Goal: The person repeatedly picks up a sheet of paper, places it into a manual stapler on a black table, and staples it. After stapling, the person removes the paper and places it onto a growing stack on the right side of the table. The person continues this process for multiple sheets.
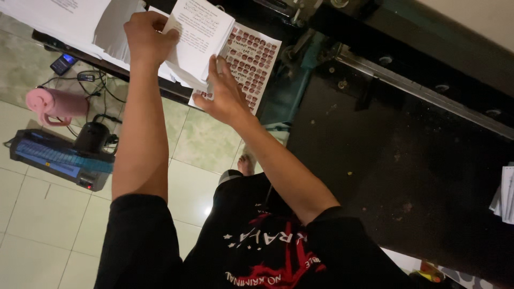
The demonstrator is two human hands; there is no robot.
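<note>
My left hand (148, 37) grips the upper left edge of a stack of white printed sheets (199, 40), fingers curled over the paper. Against the stack's lower right edge lies my right hand (222, 91), its fingers spread and touching the pages. Under the stack lies a sheet printed with rows of small red and white pictures (251, 59), partly hidden by the stack and my right hand. More white paper (64, 18) lies at the top left on the same dark table edge.
A large dark machine bed (407, 155) fills the right side, with a metal rail (417, 88) across it. On the tiled floor at left stand a blue-topped laminator (56, 160), a pink bottle (53, 104), cables and a small device (62, 63). Loose papers (506, 195) sit at the right edge.
</note>
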